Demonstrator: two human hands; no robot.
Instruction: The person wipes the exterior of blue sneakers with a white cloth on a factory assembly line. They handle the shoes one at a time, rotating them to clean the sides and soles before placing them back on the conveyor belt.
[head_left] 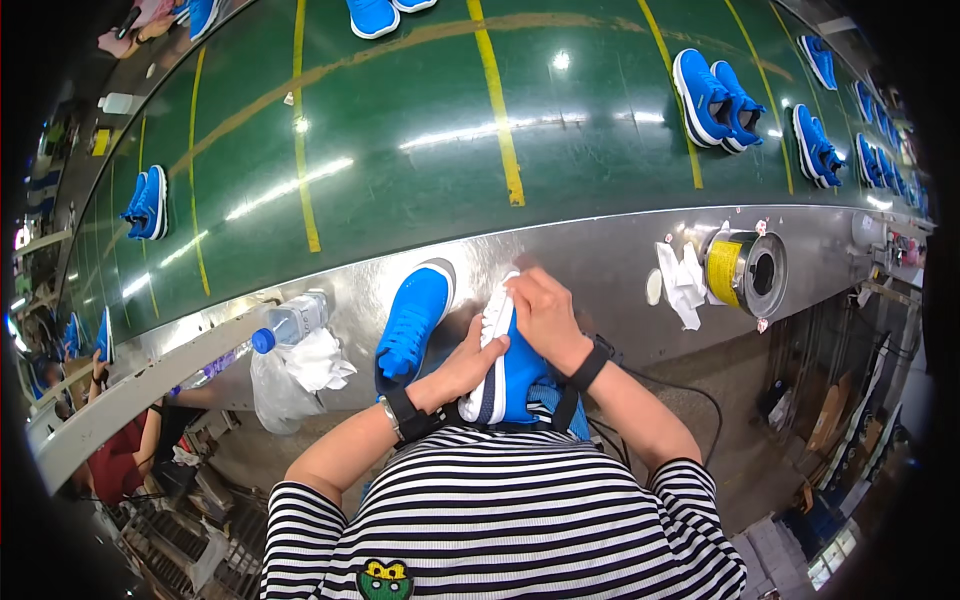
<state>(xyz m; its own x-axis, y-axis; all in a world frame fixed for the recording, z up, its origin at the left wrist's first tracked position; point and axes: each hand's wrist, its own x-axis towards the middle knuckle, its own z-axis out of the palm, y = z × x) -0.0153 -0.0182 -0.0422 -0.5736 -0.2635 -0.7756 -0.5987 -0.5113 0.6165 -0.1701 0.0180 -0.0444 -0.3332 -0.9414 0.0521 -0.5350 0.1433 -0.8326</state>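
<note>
Blue sneaker (523,375) held over near edge of metal ledge (610,270).
My left hand (466,366), nearer me, grips mid-sole, fingers half-curled; long axis runs away from me, sole leftward; my right hand (543,312) pinches the far end, fingers bunched. Green conveyor belt (400,185) beyond.

a metal ledge (590,280) bears a blue shoe (416,308), bottle (298,318), tissues (684,284) and tin (724,271).
</note>
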